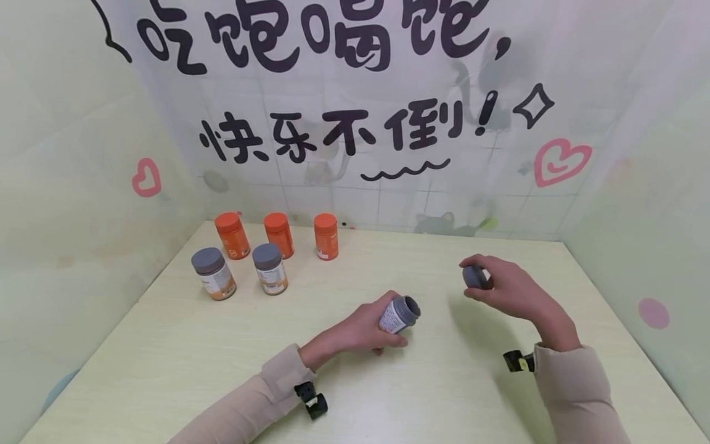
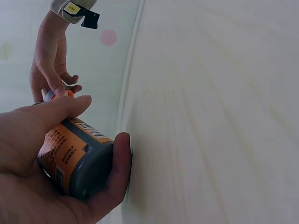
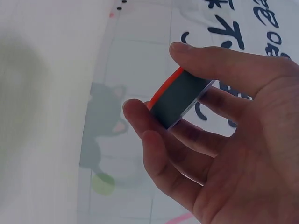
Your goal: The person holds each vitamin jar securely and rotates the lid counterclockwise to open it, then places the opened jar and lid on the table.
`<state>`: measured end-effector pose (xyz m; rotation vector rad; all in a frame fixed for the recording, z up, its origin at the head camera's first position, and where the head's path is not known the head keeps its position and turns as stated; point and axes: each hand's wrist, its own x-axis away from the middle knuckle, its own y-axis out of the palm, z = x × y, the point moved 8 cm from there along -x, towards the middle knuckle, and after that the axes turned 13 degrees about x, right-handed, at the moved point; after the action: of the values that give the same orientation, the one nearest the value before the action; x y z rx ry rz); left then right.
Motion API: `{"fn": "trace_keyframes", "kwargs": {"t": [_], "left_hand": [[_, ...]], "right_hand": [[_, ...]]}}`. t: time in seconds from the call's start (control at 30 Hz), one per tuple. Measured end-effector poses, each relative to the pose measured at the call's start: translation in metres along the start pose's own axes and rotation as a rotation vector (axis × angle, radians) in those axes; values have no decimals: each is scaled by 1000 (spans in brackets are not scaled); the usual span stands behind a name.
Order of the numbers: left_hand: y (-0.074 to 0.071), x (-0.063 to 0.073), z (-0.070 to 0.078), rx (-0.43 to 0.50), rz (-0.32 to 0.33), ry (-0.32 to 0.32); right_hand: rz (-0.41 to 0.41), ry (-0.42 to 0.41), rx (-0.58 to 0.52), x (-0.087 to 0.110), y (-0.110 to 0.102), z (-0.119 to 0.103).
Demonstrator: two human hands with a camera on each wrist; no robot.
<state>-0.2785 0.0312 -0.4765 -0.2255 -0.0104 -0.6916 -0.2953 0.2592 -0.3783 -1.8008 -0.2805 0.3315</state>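
Observation:
My left hand [image 1: 363, 327] grips a small grey jar [image 1: 392, 317] with its mouth uncovered. The jar is tilted, its dark opening facing up and to the right. In the left wrist view, thumb and fingers curl round the jar [image 2: 70, 149], showing an orange label and a dark base. Off to the right, above the table, my right hand [image 1: 510, 287] pinches a grey lid [image 1: 473, 277] between thumb and fingers. The right wrist view shows the lid [image 3: 180, 98] edge-on, with a red-orange rim along one side. Lid and jar are apart.
At the back left of the table [image 1: 222, 370] stand an orange jar [image 1: 233, 236], a second orange jar [image 1: 279, 235] and a third orange jar [image 1: 326, 237]. In front are two grey-lidded jars, a left one [image 1: 214, 274] and a right one [image 1: 270, 269]. Printed walls enclose the table.

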Motion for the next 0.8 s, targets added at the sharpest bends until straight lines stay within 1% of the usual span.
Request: {"fn": "trace_keyframes", "kwargs": {"t": [0.17,0.3,0.5,0.63,0.8], "left_hand": [[1,0,-1,22,-1,-1],[1,1,-1,42,-4,-9],[6,-3,3,68,-1,-10],[8,-14,10,99,19,-25],[10,-39,16,173,67,-67]], "right_hand": [[-3,53,-31,7,-7,21],[4,95,-53,11,-9,38],[18,152,-65,21,-13,64],[34,179,-71,26,-16,79],[53,197,-98,32,-16,94]]}}
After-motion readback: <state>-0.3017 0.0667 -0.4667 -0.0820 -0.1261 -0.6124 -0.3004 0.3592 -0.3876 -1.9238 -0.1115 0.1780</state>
